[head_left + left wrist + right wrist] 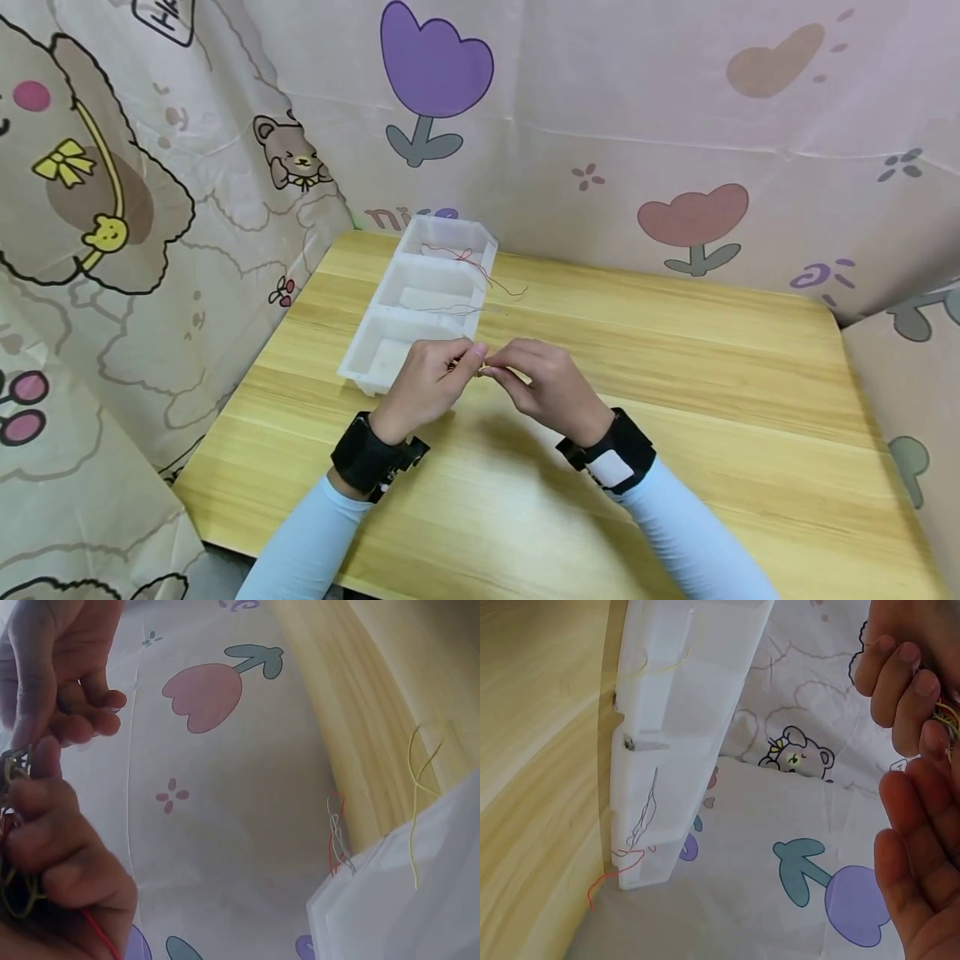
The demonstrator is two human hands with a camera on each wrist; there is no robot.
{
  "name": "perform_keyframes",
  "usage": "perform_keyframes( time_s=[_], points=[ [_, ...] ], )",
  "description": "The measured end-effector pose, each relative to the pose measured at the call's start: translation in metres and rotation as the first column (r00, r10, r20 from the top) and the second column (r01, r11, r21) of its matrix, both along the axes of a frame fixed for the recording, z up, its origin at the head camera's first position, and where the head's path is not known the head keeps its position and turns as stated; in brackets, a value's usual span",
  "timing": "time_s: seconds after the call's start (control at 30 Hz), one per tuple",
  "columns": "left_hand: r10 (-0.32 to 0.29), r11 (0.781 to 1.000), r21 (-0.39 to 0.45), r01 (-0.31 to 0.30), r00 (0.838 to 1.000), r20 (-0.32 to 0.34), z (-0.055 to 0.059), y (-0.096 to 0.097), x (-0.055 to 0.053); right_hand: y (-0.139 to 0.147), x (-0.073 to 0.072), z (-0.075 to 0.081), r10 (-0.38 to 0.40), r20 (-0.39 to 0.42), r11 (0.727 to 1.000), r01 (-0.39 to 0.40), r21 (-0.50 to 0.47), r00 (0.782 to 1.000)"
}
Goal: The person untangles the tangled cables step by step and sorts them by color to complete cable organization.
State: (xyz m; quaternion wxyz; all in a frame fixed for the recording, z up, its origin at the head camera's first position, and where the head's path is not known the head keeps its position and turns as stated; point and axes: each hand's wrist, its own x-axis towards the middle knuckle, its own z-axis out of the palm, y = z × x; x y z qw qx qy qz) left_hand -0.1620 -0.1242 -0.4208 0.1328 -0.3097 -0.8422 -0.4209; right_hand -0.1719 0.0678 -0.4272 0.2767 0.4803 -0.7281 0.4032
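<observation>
A tangled bundle of coloured threads, with yellow, red and green strands showing, is held in the curled fingers of my left hand. Most of it is hidden inside that hand. My right hand meets the left above the table, its thumb and index fingertip pinching the threads where they come out by the left thumb. In the left wrist view, a red strand trails from below the left hand's fingers. The right hand's other fingers are loosely bent beside the bundle.
A white three-compartment tray stands just beyond the left hand. Red thread lies across its far compartment, grey thread across the middle one. A yellow thread hangs over its rim. Printed cloth hangs behind the wooden table.
</observation>
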Motion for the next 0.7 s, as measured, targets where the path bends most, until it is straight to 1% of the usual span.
perform_keyframes(
  time_s=[0.1,0.17,0.23,0.33,0.4,0.43,0.5,0.57,0.63,0.7],
  points=[
    [0.012,1.000,-0.015,-0.012,0.999,-0.031,-0.001,0.002,0.000,0.002,0.001,0.000,0.000,0.010,1.000,-0.001,0.025,1.000],
    [0.028,0.998,-0.052,-0.032,0.997,-0.075,-0.002,0.001,-0.001,0.005,0.002,-0.001,-0.005,0.020,0.999,0.004,0.052,1.000],
    [0.065,0.994,-0.079,-0.076,0.989,-0.134,-0.002,-0.002,-0.003,0.011,0.003,-0.002,-0.021,0.031,0.997,0.019,0.073,0.999],
    [0.150,0.986,-0.049,-0.161,0.972,-0.179,-0.004,-0.011,-0.006,0.024,0.003,-0.003,-0.059,0.052,0.997,0.055,0.060,0.997],
    [0.191,0.981,-0.008,-0.195,0.967,-0.171,-0.005,-0.017,-0.007,0.033,0.003,-0.004,-0.082,0.069,0.996,0.079,0.037,0.994],
    [0.201,0.979,0.009,-0.202,0.967,-0.157,-0.006,-0.018,-0.007,0.036,0.002,-0.004,-0.096,0.079,0.995,0.094,0.035,0.992],
    [0.200,0.980,0.019,-0.199,0.969,-0.144,-0.006,-0.019,-0.007,0.041,0.001,-0.003,-0.130,0.088,0.991,0.127,0.037,0.988],
    [0.184,0.983,0.007,-0.185,0.972,-0.144,-0.007,-0.017,-0.007,0.043,0.000,-0.001,-0.177,0.088,0.983,0.173,0.055,0.980],
    [0.171,0.984,-0.012,-0.176,0.972,-0.161,-0.007,-0.014,-0.007,0.041,0.001,0.003,-0.222,0.059,0.974,0.218,0.069,0.973],
    [0.162,0.985,-0.023,-0.169,0.969,-0.184,-0.008,-0.011,-0.006,0.035,0.002,0.009,-0.226,0.016,0.971,0.224,0.078,0.974]
  ],
)
